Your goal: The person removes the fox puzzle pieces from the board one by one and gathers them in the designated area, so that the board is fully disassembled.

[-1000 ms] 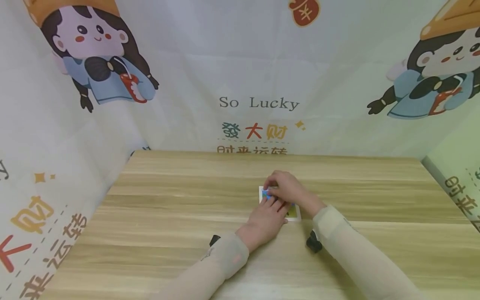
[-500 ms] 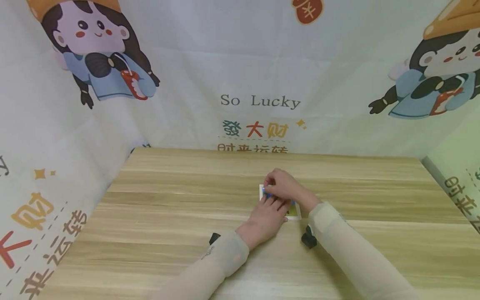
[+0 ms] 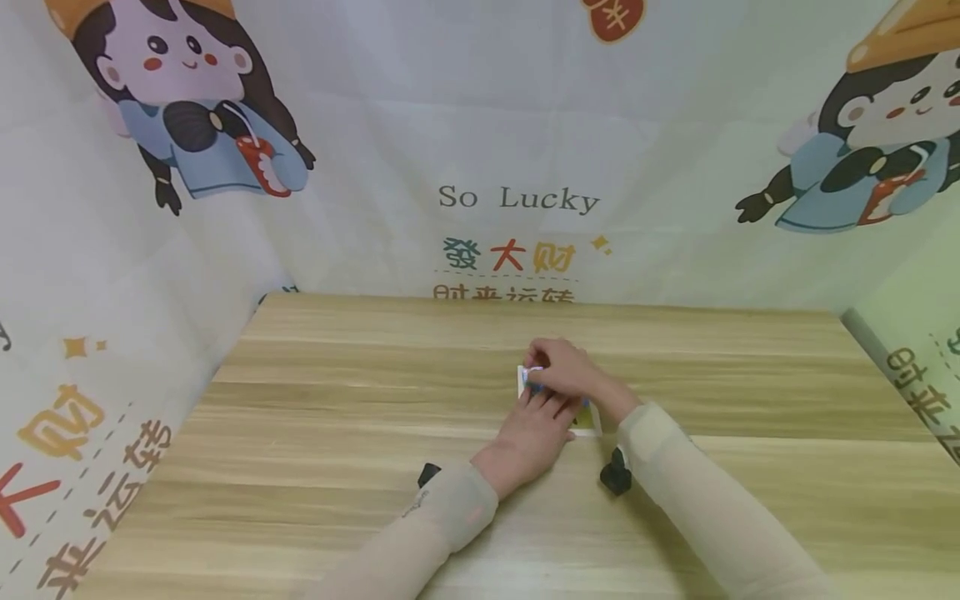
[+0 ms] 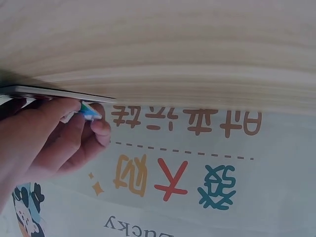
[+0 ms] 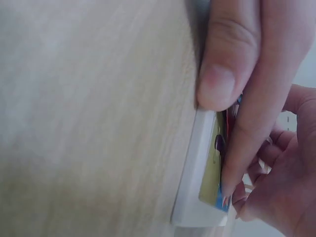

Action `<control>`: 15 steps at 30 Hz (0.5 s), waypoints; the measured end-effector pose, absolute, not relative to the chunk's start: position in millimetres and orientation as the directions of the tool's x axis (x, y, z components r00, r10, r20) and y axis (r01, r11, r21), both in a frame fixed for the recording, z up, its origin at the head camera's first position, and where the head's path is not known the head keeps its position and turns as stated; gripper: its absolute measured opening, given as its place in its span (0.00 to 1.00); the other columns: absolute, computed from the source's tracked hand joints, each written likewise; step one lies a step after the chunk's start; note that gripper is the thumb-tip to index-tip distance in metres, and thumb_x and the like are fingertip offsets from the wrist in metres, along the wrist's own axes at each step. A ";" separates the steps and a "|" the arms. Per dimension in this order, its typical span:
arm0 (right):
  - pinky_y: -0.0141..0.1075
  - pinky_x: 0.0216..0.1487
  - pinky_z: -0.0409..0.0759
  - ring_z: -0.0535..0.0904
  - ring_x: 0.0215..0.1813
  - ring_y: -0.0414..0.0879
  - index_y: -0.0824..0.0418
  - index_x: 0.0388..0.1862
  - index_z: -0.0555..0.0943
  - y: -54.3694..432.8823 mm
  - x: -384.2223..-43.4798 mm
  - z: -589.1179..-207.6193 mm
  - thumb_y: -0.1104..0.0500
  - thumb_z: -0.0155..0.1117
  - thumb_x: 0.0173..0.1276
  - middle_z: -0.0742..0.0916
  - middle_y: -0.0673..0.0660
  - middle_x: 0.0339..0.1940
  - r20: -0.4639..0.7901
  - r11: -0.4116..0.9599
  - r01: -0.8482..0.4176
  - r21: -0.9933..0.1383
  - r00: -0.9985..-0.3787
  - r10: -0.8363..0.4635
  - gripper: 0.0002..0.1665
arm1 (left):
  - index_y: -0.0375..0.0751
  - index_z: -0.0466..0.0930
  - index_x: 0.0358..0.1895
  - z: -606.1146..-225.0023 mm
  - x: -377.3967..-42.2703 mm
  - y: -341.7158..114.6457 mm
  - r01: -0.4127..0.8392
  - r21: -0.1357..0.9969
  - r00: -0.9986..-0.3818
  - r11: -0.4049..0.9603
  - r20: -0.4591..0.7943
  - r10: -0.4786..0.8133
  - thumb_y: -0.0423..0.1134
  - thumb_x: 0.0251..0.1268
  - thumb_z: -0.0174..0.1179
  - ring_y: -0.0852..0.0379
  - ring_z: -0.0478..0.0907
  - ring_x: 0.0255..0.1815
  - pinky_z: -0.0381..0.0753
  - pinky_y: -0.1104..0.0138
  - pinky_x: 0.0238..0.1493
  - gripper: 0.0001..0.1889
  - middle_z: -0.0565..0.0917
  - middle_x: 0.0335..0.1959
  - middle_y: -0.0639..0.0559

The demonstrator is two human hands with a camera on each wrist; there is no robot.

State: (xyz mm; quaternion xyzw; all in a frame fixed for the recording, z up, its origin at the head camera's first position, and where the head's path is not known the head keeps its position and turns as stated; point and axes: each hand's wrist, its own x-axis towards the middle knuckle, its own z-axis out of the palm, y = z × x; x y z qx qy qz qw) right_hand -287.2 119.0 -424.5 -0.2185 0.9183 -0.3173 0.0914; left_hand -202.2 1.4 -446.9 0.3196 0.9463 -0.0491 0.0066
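A small picture board with a thick white rim lies flat on the wooden table, its printed picture partly visible in green, blue and red. My left hand rests on it with extended fingers pressing the picture, and the left thumb touches the near rim in the right wrist view. Over the far left corner, my right hand curls its fingers and pinches a small blue-and-green picture piece, which stands tilted up from the board. Both hands cover most of the picture.
The wooden table spreads out around the board. A white printed cloth hangs behind it and along the sides. A black wrist device sits beside the right sleeve, and another black device beside the left.
The right wrist has shifted slightly left, and the piece at the board's far left corner shows more tilt under the right fingertips. The left hand stays in place.
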 end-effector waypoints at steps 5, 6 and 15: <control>0.39 0.49 0.79 0.81 0.43 0.49 0.66 0.44 0.80 125.4 -291.0 -424.9 0.66 0.63 0.68 0.86 0.61 0.41 0.032 0.564 -0.314 -0.764 -0.891 -0.453 0.08 | 0.51 0.58 0.78 -444.1 -201.9 2.5 0.604 -0.117 -0.797 0.788 -0.056 0.602 0.52 0.79 0.44 0.53 0.53 0.82 0.63 0.53 0.76 0.29 0.56 0.81 0.53; 0.39 0.48 0.80 0.82 0.44 0.50 0.67 0.45 0.80 127.2 -292.2 -424.2 0.66 0.63 0.68 0.86 0.63 0.42 0.038 0.551 -0.301 -0.779 -0.899 -0.437 0.08 | 0.51 0.58 0.78 -443.9 -201.8 3.0 0.603 -0.118 -0.797 0.789 -0.056 0.601 0.52 0.79 0.44 0.53 0.54 0.82 0.64 0.54 0.76 0.29 0.57 0.81 0.54; 0.39 0.46 0.86 0.86 0.43 0.50 0.68 0.49 0.83 153.6 -294.4 -407.6 0.64 0.62 0.72 0.87 0.67 0.48 0.002 0.538 -0.161 -0.828 -0.959 -0.284 0.11 | 0.52 0.58 0.78 -445.5 -205.2 4.9 0.589 -0.064 -0.808 0.805 -0.081 0.584 0.51 0.80 0.44 0.51 0.55 0.81 0.61 0.53 0.78 0.28 0.60 0.80 0.53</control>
